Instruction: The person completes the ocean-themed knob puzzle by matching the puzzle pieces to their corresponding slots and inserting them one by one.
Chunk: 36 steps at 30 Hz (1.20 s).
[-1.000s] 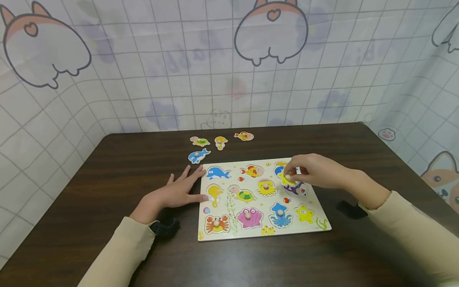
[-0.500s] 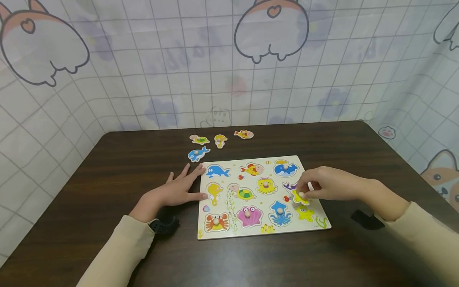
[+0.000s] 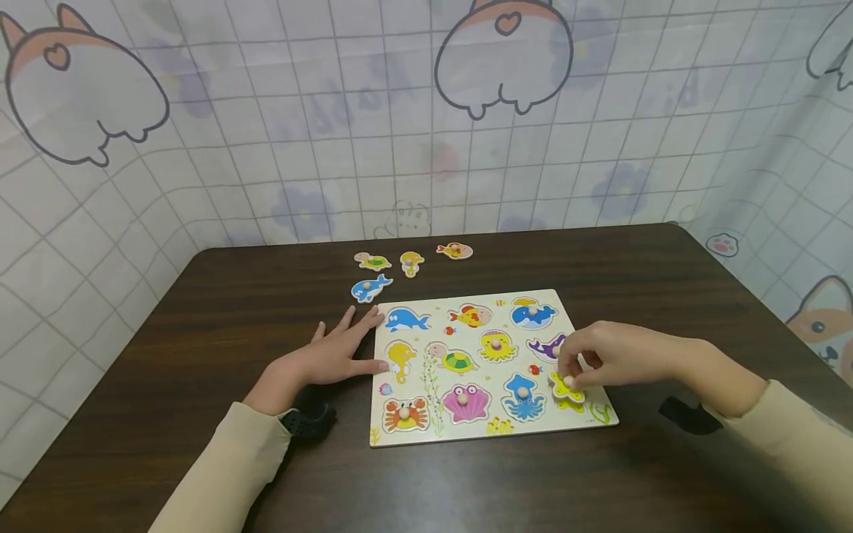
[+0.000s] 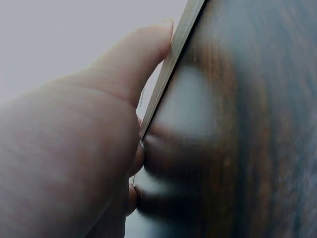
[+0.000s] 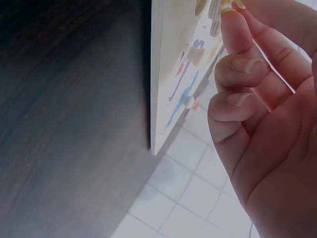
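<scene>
The puzzle board [image 3: 466, 432], printed with sea animals, lies flat on the dark table. My right hand [image 3: 616, 355] pinches the wooden knob of a yellow starfish puzzle piece [image 3: 568, 392] between thumb and index finger. This piece is slightly tilted and overlaps the printed starfish at the board's lower right. In the right wrist view the other fingers of the hand [image 5: 262, 114] are curled toward the palm. My left hand [image 3: 326, 357] lies with spread fingers at the board's left edge; its thumb touches that edge [image 4: 168, 69] in the left wrist view.
Behind the board lie a turtle piece [image 3: 373, 261], a seahorse piece [image 3: 412, 263], a fish piece [image 3: 455, 251] and a blue dolphin piece [image 3: 371, 288]. Knobbed pieces sit in the board, among them a crab [image 3: 393, 417] and an octopus [image 3: 497, 354]. A patterned cloth [image 3: 373, 133] hangs behind the table.
My right hand has carried the starfish piece from the whale at the board's upper right, past the purple piece, down over the printed starfish. The left hand has stayed at the edge.
</scene>
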Tool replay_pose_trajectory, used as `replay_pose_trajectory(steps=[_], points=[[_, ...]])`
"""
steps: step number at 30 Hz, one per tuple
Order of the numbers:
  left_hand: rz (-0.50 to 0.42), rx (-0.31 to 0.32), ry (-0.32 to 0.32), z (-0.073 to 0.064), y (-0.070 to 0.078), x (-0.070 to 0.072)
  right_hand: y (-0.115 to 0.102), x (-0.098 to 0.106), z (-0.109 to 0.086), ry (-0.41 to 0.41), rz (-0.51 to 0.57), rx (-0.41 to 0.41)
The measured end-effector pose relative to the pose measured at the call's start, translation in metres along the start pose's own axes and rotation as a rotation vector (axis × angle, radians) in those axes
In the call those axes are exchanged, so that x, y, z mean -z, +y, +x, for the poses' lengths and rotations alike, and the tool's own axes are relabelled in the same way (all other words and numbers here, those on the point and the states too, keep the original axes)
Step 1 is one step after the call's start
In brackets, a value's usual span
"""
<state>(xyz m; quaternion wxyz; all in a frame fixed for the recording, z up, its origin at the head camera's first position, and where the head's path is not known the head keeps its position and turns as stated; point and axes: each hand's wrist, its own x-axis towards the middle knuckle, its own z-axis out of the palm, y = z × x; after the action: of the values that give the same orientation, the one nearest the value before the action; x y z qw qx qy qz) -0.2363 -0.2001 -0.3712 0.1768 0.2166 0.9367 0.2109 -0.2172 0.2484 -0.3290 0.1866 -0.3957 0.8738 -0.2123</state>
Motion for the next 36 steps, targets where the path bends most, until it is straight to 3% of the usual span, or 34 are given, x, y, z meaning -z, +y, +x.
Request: replay_pose_trajectory(steps=[22,36], points=[[0.005,0.010,-0.008,0.0000,0.0006,0.0012,0.0000,-0.0070,0.0028,-0.028,0.027,0.034],[0.011,0.021,-0.009,0.0005,0.0010,0.0011,-0.0029,-0.0049,0.0020,-0.030,-0.010,-0.003]])
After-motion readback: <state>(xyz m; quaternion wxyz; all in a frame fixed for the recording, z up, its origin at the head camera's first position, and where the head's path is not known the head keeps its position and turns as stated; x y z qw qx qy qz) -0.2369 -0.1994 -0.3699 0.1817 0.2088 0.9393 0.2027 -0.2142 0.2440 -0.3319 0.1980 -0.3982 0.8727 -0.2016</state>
